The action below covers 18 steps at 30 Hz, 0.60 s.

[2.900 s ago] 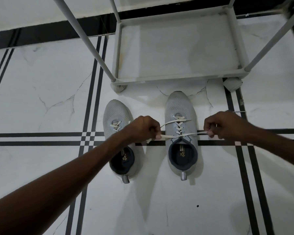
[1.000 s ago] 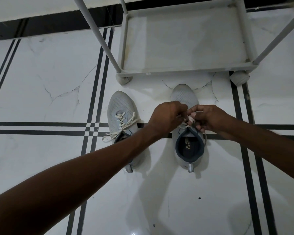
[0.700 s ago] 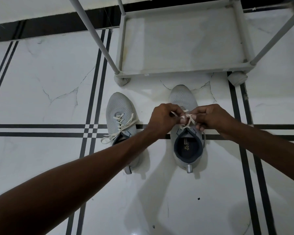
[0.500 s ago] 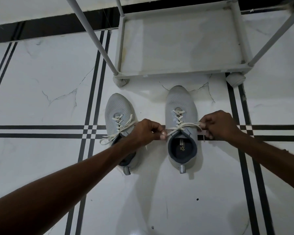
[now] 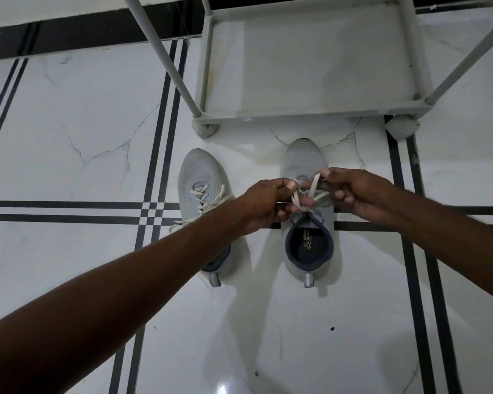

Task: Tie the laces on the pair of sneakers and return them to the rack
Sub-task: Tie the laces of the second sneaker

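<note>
Two light grey sneakers stand side by side on the white tiled floor, toes toward the rack. Over the right sneaker [image 5: 308,251] both hands meet: my left hand [image 5: 265,204] and my right hand [image 5: 353,191] each pinch a strand of its cream laces [image 5: 305,196], which cross between my fingers above the tongue. On the left sneaker [image 5: 201,177] the laces [image 5: 208,201] lie loose, one end trailing onto the floor. My left forearm covers that shoe's heel half.
A grey metal shoe rack [image 5: 308,116] stands just beyond the toes, its bottom shelf bare and its slanted posts [image 5: 165,58] rising toward me. Black double stripes cross the glossy floor. A dark skirting runs along the wall at the top.
Half a second ago my hands were pulled apart with the lace stretched taut across the right sneaker. They have come back together over the tongue, lace strands crossed between them.
</note>
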Each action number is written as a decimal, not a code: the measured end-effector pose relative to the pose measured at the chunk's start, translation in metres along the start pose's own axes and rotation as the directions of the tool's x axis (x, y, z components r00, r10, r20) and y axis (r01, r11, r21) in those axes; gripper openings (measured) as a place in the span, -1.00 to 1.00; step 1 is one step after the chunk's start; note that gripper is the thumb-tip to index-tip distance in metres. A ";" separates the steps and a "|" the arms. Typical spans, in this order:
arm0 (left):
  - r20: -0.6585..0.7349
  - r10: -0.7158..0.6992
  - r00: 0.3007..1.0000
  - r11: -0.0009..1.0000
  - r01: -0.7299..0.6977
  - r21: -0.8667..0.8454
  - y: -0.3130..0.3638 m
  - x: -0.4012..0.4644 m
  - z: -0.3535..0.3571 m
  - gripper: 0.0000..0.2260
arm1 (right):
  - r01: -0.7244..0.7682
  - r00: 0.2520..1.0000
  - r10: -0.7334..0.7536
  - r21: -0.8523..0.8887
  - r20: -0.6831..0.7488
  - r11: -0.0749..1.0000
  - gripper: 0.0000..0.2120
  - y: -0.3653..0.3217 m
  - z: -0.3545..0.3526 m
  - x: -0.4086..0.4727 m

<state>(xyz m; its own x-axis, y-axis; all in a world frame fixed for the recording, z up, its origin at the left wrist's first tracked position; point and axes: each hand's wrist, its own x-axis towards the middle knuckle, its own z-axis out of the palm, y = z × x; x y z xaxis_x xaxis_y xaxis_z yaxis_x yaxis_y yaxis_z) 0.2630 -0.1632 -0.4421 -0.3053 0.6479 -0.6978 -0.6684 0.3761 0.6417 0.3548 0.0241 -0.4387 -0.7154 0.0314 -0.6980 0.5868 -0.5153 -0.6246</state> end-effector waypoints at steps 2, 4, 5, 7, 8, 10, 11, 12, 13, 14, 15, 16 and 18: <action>0.021 -0.009 1.000 1.000 0.010 -0.021 -0.001 0.000 0.001 -0.79 | -0.106 0.993 0.096 0.173 0.065 0.979 -0.58 -0.002 0.001 0.003; 0.016 0.006 1.000 1.000 -0.006 -0.019 -0.004 0.000 0.000 -0.79 | -0.170 0.984 0.152 0.256 0.089 0.952 -0.70 -0.005 -0.001 0.005; 0.012 0.014 1.000 1.000 -0.014 -0.012 -0.007 0.000 0.000 -0.79 | -0.186 0.982 0.166 0.277 0.094 0.943 -0.78 -0.004 -0.003 0.006; 0.012 0.016 1.000 1.000 -0.016 -0.004 -0.013 0.000 -0.002 -0.77 | -0.191 0.980 0.169 0.280 0.101 0.941 -0.83 -0.002 -0.006 0.009; 0.013 0.013 1.000 1.000 -0.013 -0.008 -0.016 -0.001 -0.002 -0.77 | -0.187 0.981 0.164 0.270 0.107 0.945 -0.84 0.000 -0.006 0.010; 0.006 0.007 1.000 1.000 -0.007 -0.019 -0.018 -0.001 -0.002 -0.76 | -0.185 0.979 0.160 0.226 0.125 0.956 -0.79 0.005 -0.005 0.011; 0.003 0.003 1.000 1.000 -0.003 -0.022 -0.017 -0.001 -0.003 -0.75 | -0.187 0.979 0.164 0.208 0.124 0.960 -0.83 0.008 -0.005 0.012; 0.005 -0.001 1.000 1.000 0.001 -0.025 -0.016 -0.002 -0.005 -0.74 | -0.191 0.978 0.170 0.199 0.120 0.961 -0.85 0.011 -0.005 0.012; 0.013 -0.005 1.000 1.000 0.006 -0.030 -0.014 -0.001 -0.006 -0.73 | -0.200 0.976 0.179 0.193 0.122 0.960 -0.82 0.013 -0.007 0.013; 0.023 -0.014 1.000 0.999 0.015 -0.038 -0.014 -0.001 -0.008 -0.71 | -0.216 0.972 0.193 0.182 0.138 0.959 -0.78 0.015 -0.010 0.015; 0.037 -0.027 0.999 0.999 0.029 -0.044 -0.014 -0.001 -0.008 -0.70 | -0.232 0.966 0.206 0.165 0.157 0.959 -0.75 0.014 -0.012 0.017; 0.054 -0.040 0.998 0.998 0.043 -0.043 -0.015 -0.001 -0.008 -0.69 | -0.241 0.961 0.217 0.128 0.174 0.962 -0.72 0.013 -0.014 0.018; 0.089 -0.050 0.995 0.999 0.050 0.001 -0.019 0.000 -0.005 -0.69 | -0.208 0.963 0.208 -0.016 0.172 0.978 -0.69 0.011 -0.017 0.024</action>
<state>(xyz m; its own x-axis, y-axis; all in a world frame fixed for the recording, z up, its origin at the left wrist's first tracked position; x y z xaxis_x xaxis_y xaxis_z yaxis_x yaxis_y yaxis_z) 0.2723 -0.1734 -0.4562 -0.2099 0.6848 -0.6979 -0.6825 0.4085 0.6061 0.3510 0.0333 -0.4681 -0.6322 -0.2238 -0.7418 0.7287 -0.4970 -0.4711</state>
